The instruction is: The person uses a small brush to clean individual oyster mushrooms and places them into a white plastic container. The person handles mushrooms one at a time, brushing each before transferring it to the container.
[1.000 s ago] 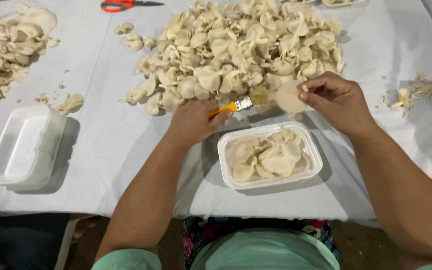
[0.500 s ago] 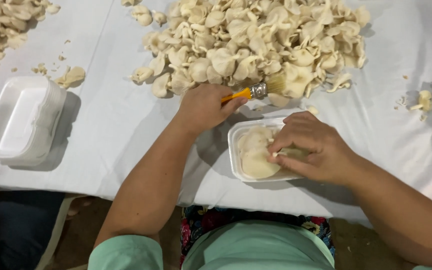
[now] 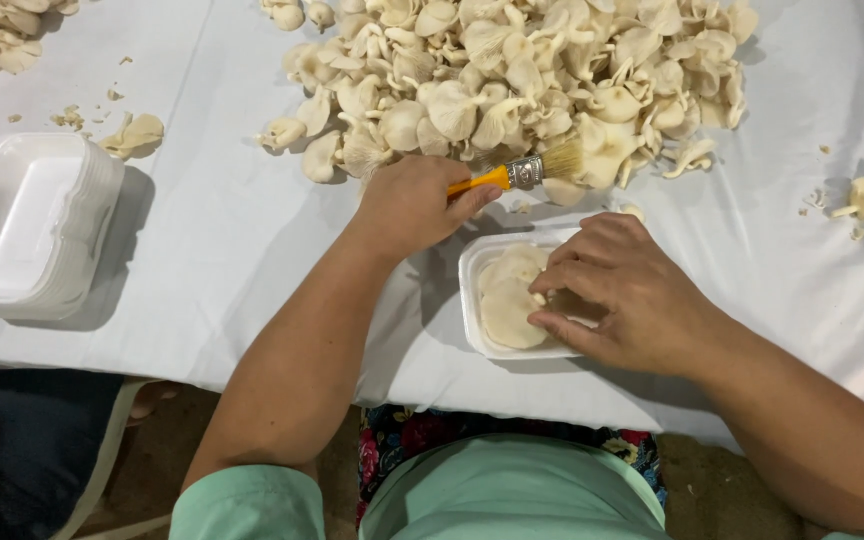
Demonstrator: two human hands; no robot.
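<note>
The right hand (image 3: 617, 295) came down from the pile (image 3: 522, 80) into the tray (image 3: 474, 290), pressing mushrooms (image 3: 507, 300) there.

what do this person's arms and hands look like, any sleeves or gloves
Both hands are bare: no gloves, and no rings or watch show on the left hand or the right hand. The forearms are uncovered. A short mint-green sleeve ends above the left elbow; the right sleeve barely shows at the frame's bottom edge.

A stack of empty white foam trays (image 3: 37, 225) stands left, near what look like mushroom scraps (image 3: 134, 134).
</note>
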